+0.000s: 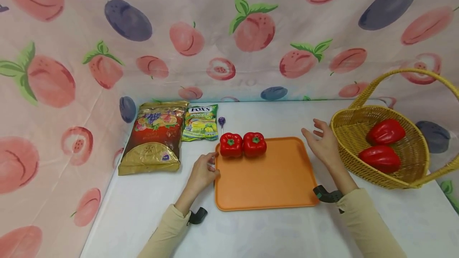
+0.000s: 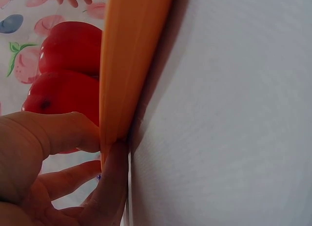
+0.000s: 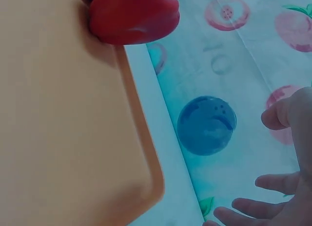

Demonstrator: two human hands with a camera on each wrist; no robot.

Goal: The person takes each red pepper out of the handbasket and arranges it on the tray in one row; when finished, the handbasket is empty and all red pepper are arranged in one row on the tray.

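Note:
My left hand (image 1: 204,172) pinches the left rim of an orange tray (image 1: 265,188); in the left wrist view the thumb lies on the rim (image 2: 124,65) and a finger sits against its underside. Two red bell peppers with green stems, a left one (image 1: 231,148) and a right one (image 1: 254,148), stand side by side at the tray's back left. Fingers spread, my right hand (image 1: 324,144) hovers between the tray and a yellow wicker basket (image 1: 340,140), holding nothing. Inside the basket lie two more red peppers, one farther (image 1: 386,131) and one nearer (image 1: 380,159).
Left of the tray lies a large gold and red bag (image 1: 154,138), beside a green FOX'S candy bag (image 1: 201,124). A purple lollipop (image 1: 222,121) lies behind the peppers. Fruit-print cloth (image 1: 244,71) rises behind the white table (image 1: 272,234). The basket's tall handle (image 1: 369,90) arches at the right.

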